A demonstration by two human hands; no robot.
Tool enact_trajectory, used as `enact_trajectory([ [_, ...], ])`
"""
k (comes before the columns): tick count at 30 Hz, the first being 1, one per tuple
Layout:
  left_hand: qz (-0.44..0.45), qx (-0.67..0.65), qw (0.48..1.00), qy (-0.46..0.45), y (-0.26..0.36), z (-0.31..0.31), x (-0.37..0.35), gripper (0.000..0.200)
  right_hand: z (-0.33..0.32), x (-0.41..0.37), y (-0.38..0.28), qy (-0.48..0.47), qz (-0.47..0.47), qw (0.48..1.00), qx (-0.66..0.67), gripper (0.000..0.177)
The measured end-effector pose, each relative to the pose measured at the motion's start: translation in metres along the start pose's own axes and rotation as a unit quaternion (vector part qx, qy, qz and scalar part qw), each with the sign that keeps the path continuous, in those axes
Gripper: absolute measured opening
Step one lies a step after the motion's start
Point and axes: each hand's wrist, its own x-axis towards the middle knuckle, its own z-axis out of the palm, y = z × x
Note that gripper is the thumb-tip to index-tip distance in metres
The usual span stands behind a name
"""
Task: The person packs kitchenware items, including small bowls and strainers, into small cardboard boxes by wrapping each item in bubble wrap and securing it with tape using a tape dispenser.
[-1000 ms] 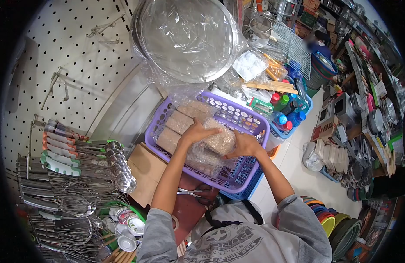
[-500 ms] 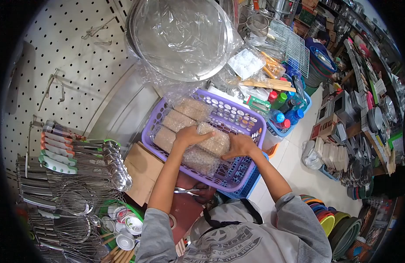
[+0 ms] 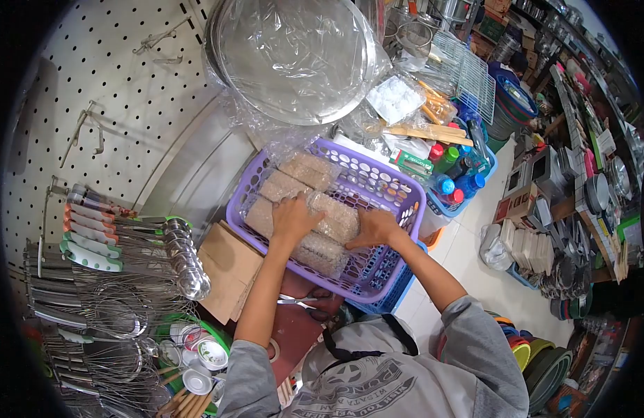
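Several brown blocks in clear bubble wrap lie side by side in a purple plastic basket (image 3: 399, 182) with perforated sides. My left hand (image 3: 295, 219) is at the left end of one bubble-wrapped package (image 3: 334, 214), its fingers bent down against it and partly hidden. At the other end, my right hand (image 3: 375, 228) grips the same package, thumb toward me. Another wrapped package (image 3: 318, 252) lies just nearer to me, and one more (image 3: 309, 169) is at the basket's far left corner.
Large round metal trays in plastic (image 3: 294, 63) stand beyond the basket. Whisks (image 3: 113, 306) hang at left beside a pegboard (image 3: 120, 83). Scissors (image 3: 297, 301) lie below the basket, near cardboard (image 3: 228, 263). A blue basket of bottles (image 3: 458, 177) stands at right.
Both hands have shifted slightly left with the package between them. My left hand's thumb has drawn back from across the top of the package. The basket stays in nearly the same place.
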Motion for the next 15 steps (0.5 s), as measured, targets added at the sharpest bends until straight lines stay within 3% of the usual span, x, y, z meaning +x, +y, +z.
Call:
enact_trajectory([
  [4, -0.031, -0.031, 0.998, -0.050, 0.002, -0.022, -0.012, 0.076, -0.002, 0.008, -0.005, -0.026, -0.004, 1.000, 0.010, 0.094],
  [7, -0.006, -0.025, 1.000, -0.011, -0.009, -0.008, -0.015, 0.076, 0.001, 0.014, -0.003, -0.036, 0.013, 0.999, 0.027, 0.091],
  [10, 0.015, -0.069, 0.997, 0.040, -0.020, 0.009, -0.017, 0.080, 0.011, 0.021, 0.011, -0.020, -0.074, 0.989, 0.123, 0.087],
  [13, -0.004, -0.061, 0.998, -0.008, -0.023, 0.010, -0.016, 0.082, -0.003, 0.017, 0.014, -0.092, -0.111, 0.970, 0.197, 0.077],
  [15, 0.009, -0.021, 1.000, -0.004, -0.017, 0.007, -0.022, 0.080, 0.024, 0.037, 0.033, -0.105, -0.189, 0.937, 0.273, 0.069],
])
